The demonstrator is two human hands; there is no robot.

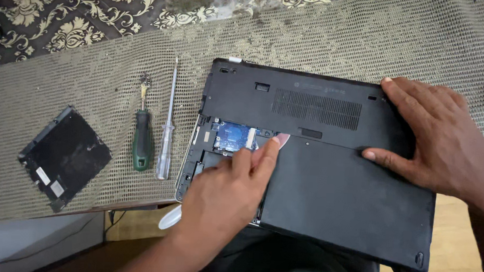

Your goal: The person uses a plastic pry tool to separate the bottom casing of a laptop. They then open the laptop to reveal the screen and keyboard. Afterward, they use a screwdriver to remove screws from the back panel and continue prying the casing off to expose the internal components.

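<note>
Near the surface edge: matte black laptop (327, 172) lay upside down, blue circuit board (233, 139) exposed.
Left hand (225, 198): grip loose, forefinger pressing the panel edge.
Right hand (435, 141): spread flat on the laptop.
Labels: small pale stickers on the black square cover (64, 158) at left.

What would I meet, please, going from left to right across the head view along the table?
Black cover panel → green screwdriver → clear screwdriver → left hand over the open bay of the laptop → right hand flat on the laptop's right part.
</note>
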